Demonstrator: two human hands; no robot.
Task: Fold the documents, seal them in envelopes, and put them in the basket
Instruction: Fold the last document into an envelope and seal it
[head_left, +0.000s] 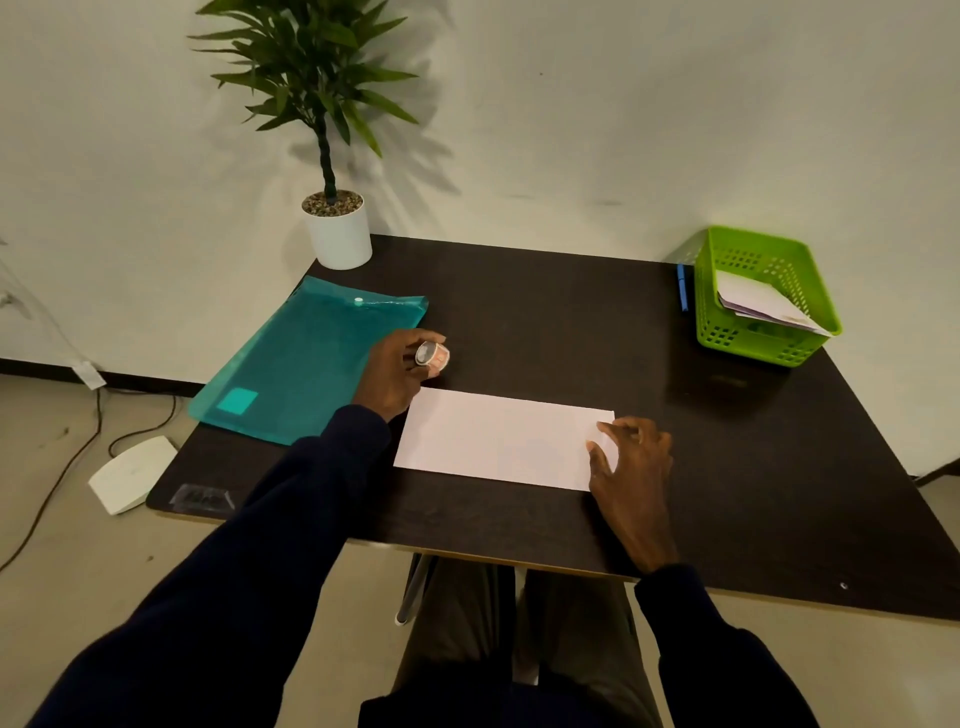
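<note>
A white envelope (498, 441) lies flat on the dark table (571, 322), in front of me. My right hand (631, 467) rests on its right end, fingers spread and pressing down. My left hand (392, 371) is just past the envelope's upper left corner, closed around a small roll of tape (434, 356). At the far right stands a green perforated basket (758, 343) with several white envelopes (763, 304) in it.
A teal plastic document folder (306, 364) with a snap button lies at the table's left side. A potted plant (337, 228) stands at the back left corner. A blue pen (682, 286) lies left of the basket. Cables and a white device are on the floor at left.
</note>
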